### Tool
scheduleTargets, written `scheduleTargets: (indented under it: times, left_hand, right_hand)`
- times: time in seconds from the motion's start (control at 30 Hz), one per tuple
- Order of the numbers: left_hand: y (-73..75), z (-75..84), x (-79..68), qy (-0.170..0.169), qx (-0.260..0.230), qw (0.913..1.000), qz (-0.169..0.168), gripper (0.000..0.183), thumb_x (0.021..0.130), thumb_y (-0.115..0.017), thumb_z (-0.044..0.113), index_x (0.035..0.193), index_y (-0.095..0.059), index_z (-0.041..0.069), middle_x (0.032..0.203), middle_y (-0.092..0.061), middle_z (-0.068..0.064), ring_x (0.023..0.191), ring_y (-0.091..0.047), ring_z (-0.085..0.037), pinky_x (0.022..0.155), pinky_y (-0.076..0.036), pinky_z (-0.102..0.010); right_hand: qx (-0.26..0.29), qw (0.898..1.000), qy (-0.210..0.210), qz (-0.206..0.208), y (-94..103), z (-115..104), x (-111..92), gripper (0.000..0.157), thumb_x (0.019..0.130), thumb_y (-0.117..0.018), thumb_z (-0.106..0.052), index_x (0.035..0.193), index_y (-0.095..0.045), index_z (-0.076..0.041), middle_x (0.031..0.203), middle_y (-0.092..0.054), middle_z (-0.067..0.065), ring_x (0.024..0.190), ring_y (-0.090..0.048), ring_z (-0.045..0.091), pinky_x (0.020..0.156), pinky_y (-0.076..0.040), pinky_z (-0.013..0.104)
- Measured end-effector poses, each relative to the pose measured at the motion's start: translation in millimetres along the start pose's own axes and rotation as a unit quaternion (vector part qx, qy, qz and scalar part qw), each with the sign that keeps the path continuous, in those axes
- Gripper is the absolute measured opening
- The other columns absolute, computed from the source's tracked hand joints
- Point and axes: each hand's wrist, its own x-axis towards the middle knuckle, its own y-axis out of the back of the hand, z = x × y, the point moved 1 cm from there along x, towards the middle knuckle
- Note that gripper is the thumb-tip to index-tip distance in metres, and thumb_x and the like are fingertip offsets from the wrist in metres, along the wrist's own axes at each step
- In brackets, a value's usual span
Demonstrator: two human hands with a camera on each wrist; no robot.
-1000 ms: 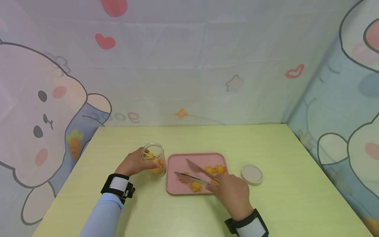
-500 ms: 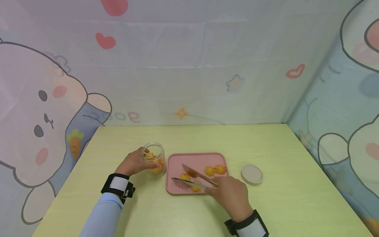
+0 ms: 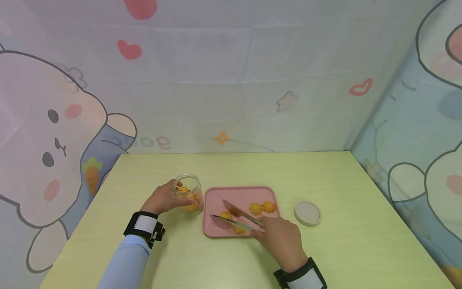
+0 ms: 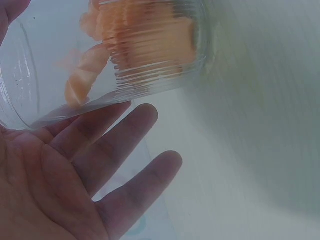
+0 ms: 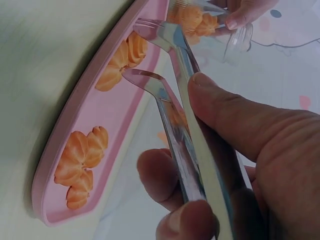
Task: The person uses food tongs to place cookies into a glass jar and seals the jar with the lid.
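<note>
My left hand (image 3: 164,199) grips a clear glass jar (image 3: 199,196) standing upright left of the tray, thumb on the near side. Ridged yellow-orange piped cookies (image 4: 145,40) lie inside the jar. Metal serving tongs (image 3: 234,222) are held in my right hand (image 3: 280,240), their two ends apart. One end is a slotted fork shape, the other a flat blade, seen in the right wrist view. Between and under those ends sit two piped cookies (image 5: 116,61) at the pink tray's (image 3: 215,196) left part. More cookies (image 3: 256,208) lie at its right part.
A round whitish lid (image 3: 307,213) lies flat on the pale yellow-green table (image 3: 353,241), to the right of the tray. Behind the table hangs a printed cloth backdrop (image 3: 252,80) with cartoon animals.
The tongs have shifted a little left and nearer, over the left cookies. My left hand and the jar stay where they were.
</note>
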Motion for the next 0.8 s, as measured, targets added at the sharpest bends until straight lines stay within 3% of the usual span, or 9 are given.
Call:
scheduleTargets:
  times: [0.33, 0.8]
  left_hand:
    - [-0.8, -2.6, 1.5, -0.002, -0.003, 1.0, 0.0, 0.08, 0.065, -0.079, 0.055, 0.121, -0.051, 0.004, 0.107, -0.063, -0.016, 0.094, -0.055, -0.03, 0.079, -0.047, -0.046]
    - [0.1, -3.8, 2.0, -0.001, -0.003, 1.0, -0.003, 0.084, 0.065, -0.078, 0.056, 0.123, -0.051, 0.003, 0.11, -0.063, -0.017, 0.095, -0.055, -0.03, 0.08, -0.048, -0.047]
  right_hand:
    - [-0.008, 1.0, -0.011, -0.011, -1.1, -0.6, 0.6, 0.042, 0.069, -0.076, -0.049, 0.097, -0.078, -0.017, 0.046, -0.051, -0.003, 0.038, -0.04, 0.014, 0.032, -0.028, 0.028]
    - [-0.007, 1.0, -0.004, 0.021, -3.0, 3.5, 1.7, 0.032, 0.072, -0.077, -0.043, 0.086, -0.076, -0.014, 0.046, -0.051, -0.002, 0.036, -0.037, 0.013, 0.031, -0.022, 0.027]
